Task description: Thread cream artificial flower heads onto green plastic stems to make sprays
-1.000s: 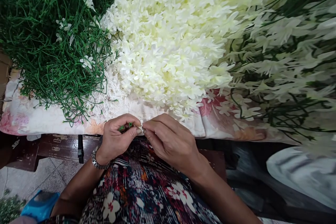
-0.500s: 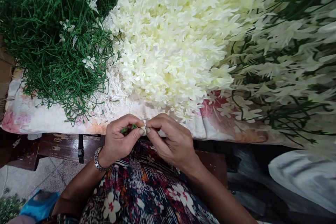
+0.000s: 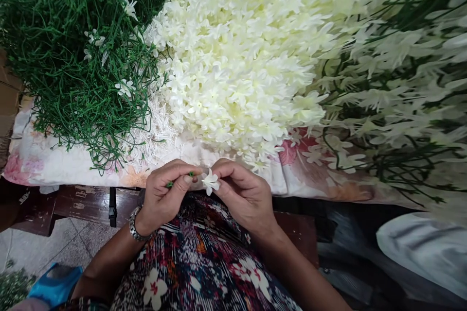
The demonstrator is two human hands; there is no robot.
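My left hand point(image 3: 166, 194) is closed in a pinch on a small green plastic stem point(image 3: 190, 174), whose tip pokes out between thumb and forefinger. My right hand point(image 3: 242, 194) is closed on a small white artificial flower point(image 3: 210, 181), held right beside the stem tip. Both hands hover over my lap, just in front of the cloth's near edge. A metal watch sits on my left wrist.
On the floral cloth point(image 3: 54, 163) lie a heap of green stems point(image 3: 73, 48) at left, a big pile of cream flower heads point(image 3: 248, 53) in the middle, and finished flowered sprays point(image 3: 401, 87) at right. White stamen pieces point(image 3: 155, 129) lie between the piles.
The white flower has come into plain view between the two hands, a little apart from the stem tip. My right hand has curled in closer.
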